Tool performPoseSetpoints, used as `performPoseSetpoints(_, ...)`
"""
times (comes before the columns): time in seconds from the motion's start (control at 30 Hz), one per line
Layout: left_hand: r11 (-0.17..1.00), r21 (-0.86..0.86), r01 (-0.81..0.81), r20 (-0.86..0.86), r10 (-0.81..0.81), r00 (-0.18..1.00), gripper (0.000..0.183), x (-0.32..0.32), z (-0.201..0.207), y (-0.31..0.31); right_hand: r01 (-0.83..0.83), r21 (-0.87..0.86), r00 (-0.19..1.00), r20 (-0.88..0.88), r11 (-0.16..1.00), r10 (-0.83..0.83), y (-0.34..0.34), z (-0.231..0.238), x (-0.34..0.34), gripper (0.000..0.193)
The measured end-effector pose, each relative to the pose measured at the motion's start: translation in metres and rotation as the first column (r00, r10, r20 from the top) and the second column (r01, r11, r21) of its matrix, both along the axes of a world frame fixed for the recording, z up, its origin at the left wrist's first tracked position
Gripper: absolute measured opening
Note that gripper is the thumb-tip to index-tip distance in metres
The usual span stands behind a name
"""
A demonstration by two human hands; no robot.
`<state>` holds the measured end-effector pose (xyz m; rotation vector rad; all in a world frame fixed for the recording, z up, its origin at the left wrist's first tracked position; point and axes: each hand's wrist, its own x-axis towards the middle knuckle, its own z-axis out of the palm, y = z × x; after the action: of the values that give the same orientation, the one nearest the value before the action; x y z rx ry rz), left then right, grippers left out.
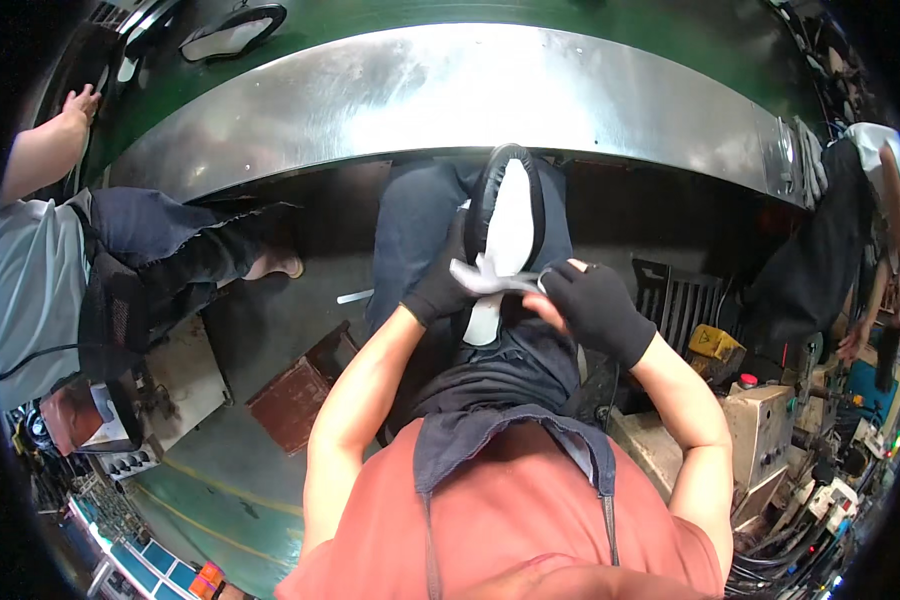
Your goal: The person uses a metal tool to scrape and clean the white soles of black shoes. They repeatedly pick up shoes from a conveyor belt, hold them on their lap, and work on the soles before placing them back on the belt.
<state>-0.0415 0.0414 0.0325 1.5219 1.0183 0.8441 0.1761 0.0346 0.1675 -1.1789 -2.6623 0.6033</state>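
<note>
Across my thighs lies a black shoe upper, its white sole side [511, 215] facing up and its far end close to the bench edge. My left hand [440, 288], in a black fingerless glove, grips the shoe's left side; some of its fingers are hidden. My right hand [595, 308], gloved the same way, is closed round a grey metal tool [495, 281] shaped like lasting pincers. The tool's head reaches left over the white sole, beside my left hand. Whether it touches the sole, I cannot tell.
Ahead curves a shiny metal bench edge [390, 95] with a green belt [530, 12] behind it, carrying another shoe [232, 38]. A co-worker's arm [50, 150] is at the left. A brown box [292, 402] stands left on the floor; a machine box [755, 425] with a red button stands right.
</note>
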Motion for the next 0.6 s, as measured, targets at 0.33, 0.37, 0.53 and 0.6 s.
performPoseSetpoints(0.33, 0.992, -0.080, -0.098, 0.032, 0.100, 0.994, 0.128, -0.004, 0.041, 0.000, 0.399, -0.864, 0.366, -0.156, 0.306, -0.917, -0.118, -0.111, 0.016, 0.037)
performPoseSetpoints(0.37, 0.989, -0.057, -0.139, 0.083, 0.143, 0.986, 0.127, -0.002, 0.045, 0.005, 0.411, -0.880, 0.229, -0.155, 0.240, -0.961, -0.119, -0.107, 0.005, 0.038)
performPoseSetpoints(0.53, 0.950, -0.284, -0.127, 0.441, 0.247, 0.863, 0.057, 0.018, 0.128, 0.130, 0.404, -0.857, 0.313, -0.197, 0.319, -0.929, -0.105, -0.103, 0.006, 0.040)
performPoseSetpoints(0.6, 0.976, -0.136, -0.172, 0.664, 0.219, 0.715, 0.036, 0.024, 0.149, 0.187, 0.391, -0.843, 0.415, -0.196, 0.369, -0.888, -0.095, -0.099, 0.009, 0.042)
